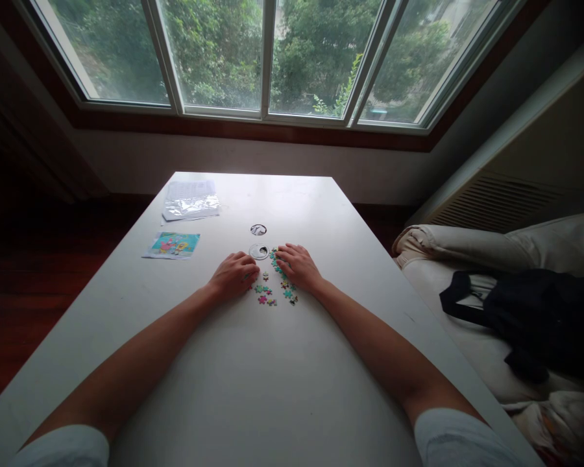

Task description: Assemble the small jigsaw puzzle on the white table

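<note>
Multicoloured puzzle pieces [263,299] are lying near frame centre between the left hand [234,274] (fingers curled) and right hand [300,266] (fingers parted), grips indiscernible, sorting apparently being underway, the next move calling for single-piece pickup.

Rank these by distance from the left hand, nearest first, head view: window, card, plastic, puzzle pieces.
1. Puzzle pieces: just right of the left hand.
2. Card: to its left.
3. Plastic: left, beyond the card.
4. Window: ahead, farthest back.
</note>
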Demonstrator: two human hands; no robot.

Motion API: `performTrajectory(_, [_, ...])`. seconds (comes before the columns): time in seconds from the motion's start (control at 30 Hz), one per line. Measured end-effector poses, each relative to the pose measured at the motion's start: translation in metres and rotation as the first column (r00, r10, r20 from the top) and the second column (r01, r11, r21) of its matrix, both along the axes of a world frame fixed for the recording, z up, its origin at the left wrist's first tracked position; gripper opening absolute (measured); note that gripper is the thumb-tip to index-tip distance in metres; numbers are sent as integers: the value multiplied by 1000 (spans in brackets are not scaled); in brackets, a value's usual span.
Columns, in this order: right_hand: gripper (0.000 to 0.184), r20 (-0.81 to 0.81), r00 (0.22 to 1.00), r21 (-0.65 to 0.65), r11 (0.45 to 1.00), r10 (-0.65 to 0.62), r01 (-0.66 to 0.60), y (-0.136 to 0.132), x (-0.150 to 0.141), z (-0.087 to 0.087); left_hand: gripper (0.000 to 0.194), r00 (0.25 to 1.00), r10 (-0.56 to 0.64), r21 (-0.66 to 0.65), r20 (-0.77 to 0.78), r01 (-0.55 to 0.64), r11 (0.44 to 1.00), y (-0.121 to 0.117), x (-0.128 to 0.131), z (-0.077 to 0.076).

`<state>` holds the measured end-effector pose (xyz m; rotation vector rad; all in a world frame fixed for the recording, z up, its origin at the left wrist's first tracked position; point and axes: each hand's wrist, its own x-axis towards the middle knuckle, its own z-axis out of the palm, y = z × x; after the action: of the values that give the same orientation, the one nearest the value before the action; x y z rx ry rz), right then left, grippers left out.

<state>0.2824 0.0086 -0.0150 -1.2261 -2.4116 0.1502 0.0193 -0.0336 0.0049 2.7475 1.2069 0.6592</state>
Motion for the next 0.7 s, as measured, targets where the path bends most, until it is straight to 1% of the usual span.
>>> performTrajectory(0.13, [33,-14,1000,9,1000,1,-1,0,0,1,22,1000,-12,-7,4,12,1000,0,0,0])
performTrajectory(0.37, [37,-13,1000,36,999,20,-19,-2,-3,5,22,999,-21,-25,31,22,999,0,1,0])
performTrajectory(0.53, [34,-41,999,15,1000,2,-1,1,-2,3,21,999,-23,-31,33,24,999,-1,2,0])
performTrajectory(0.7, [39,50,998,-3,999,37,-37,4,-1,-2,22,999,-27,-17,31,27,999,-2,5,-1])
